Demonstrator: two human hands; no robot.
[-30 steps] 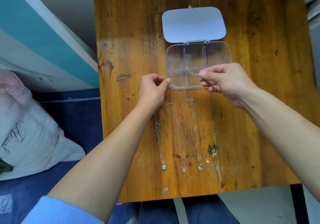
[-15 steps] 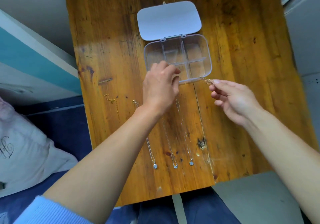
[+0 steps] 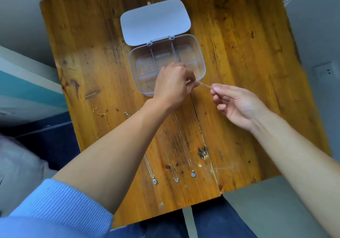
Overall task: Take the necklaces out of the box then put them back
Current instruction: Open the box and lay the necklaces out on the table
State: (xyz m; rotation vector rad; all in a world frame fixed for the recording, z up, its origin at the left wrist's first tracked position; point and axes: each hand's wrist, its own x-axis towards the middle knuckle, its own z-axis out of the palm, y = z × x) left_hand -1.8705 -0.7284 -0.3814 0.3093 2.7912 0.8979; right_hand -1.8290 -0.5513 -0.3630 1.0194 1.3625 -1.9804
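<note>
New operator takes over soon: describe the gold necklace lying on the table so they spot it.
On the wooden table, find the row of necklaces nearer than the clear box. The gold necklace lies leftmost; its neighbours are silver.

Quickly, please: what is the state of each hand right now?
Left hand: closed, pinches the gold chain.
Right hand: closed, pinches the same chain further along.
</note>
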